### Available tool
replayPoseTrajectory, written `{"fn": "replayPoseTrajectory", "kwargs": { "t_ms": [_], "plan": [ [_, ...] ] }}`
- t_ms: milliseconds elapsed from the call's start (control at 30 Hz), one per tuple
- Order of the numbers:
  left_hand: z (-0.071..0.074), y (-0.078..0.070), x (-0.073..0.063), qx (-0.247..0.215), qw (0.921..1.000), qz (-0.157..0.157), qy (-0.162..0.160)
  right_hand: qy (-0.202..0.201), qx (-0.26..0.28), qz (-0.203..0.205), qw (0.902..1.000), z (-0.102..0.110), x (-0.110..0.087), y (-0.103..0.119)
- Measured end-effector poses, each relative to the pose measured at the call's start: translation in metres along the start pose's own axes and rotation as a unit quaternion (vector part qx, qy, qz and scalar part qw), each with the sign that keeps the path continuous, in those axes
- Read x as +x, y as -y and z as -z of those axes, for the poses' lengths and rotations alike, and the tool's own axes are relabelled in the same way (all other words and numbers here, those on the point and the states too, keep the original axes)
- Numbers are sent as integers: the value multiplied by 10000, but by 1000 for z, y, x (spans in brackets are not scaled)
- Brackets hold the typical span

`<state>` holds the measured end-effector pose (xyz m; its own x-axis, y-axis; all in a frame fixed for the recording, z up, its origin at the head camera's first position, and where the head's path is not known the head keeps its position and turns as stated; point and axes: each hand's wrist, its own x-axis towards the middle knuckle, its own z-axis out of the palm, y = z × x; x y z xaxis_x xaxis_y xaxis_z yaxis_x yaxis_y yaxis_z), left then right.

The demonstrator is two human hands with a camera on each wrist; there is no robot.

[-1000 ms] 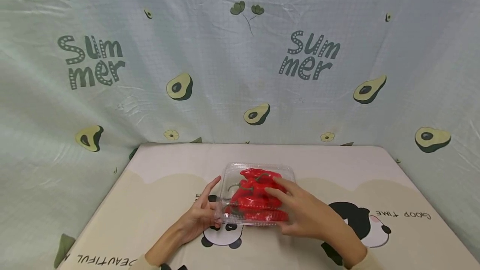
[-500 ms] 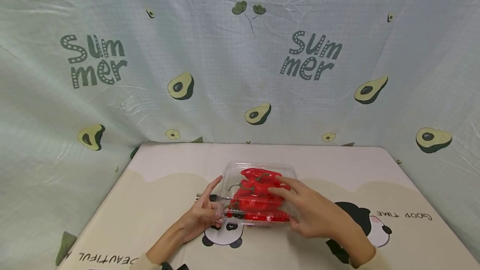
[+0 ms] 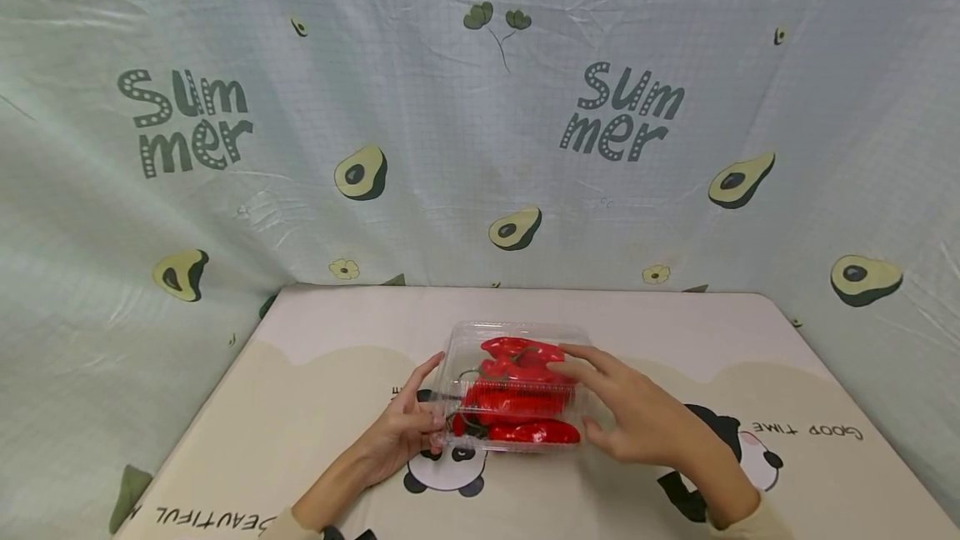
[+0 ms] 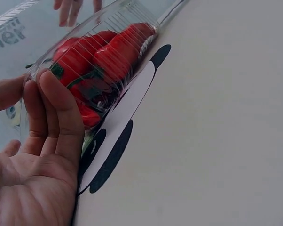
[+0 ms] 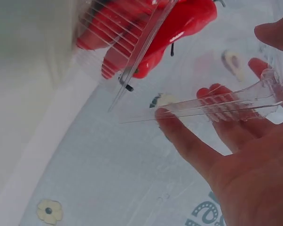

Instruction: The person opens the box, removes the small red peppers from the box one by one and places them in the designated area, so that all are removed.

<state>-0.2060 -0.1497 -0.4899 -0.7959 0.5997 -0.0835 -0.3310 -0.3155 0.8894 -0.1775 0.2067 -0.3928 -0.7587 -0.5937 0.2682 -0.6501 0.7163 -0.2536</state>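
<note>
The table [image 3: 675,323] extends well past the plastic box [image 3: 517,446]; left hand [image 3: 393,432] grips its edge [image 3: 448,369], right hand [image 3: 633,411] its raised lid [image 5: 188,109].

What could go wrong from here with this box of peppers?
The peppers bulge above the rim of the box, so one might tumble out or block the lid. The right hand holds that clear lid tilted; it may slip free. The left hand grips the box's edge, so a dropping lid could pinch it.

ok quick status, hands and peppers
Left hand grips clear box. Right hand holds lid, partly raised. Red peppers inside; only the lid overhangs them.
</note>
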Motion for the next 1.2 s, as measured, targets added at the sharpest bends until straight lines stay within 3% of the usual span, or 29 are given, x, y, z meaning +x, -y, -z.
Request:
{"fn": "replayPoseTrajectory", "kwargs": {
  "t_ms": [200,433,700,1200],
  "plan": [
    [0,0,0,12,10000,-63,0,-449,25,69,9990,1,1,-7],
    [1,0,-2,34,9997,-154,179,-769,172,-166,9968,3,2,-10],
    [0,1,-1,152,9991,-268,276,-1203,44,195,9925,9,2,-20],
    [1,1,-1,77,9992,-189,337,-1672,483,144,9846,11,9,-26]
  ]
}}
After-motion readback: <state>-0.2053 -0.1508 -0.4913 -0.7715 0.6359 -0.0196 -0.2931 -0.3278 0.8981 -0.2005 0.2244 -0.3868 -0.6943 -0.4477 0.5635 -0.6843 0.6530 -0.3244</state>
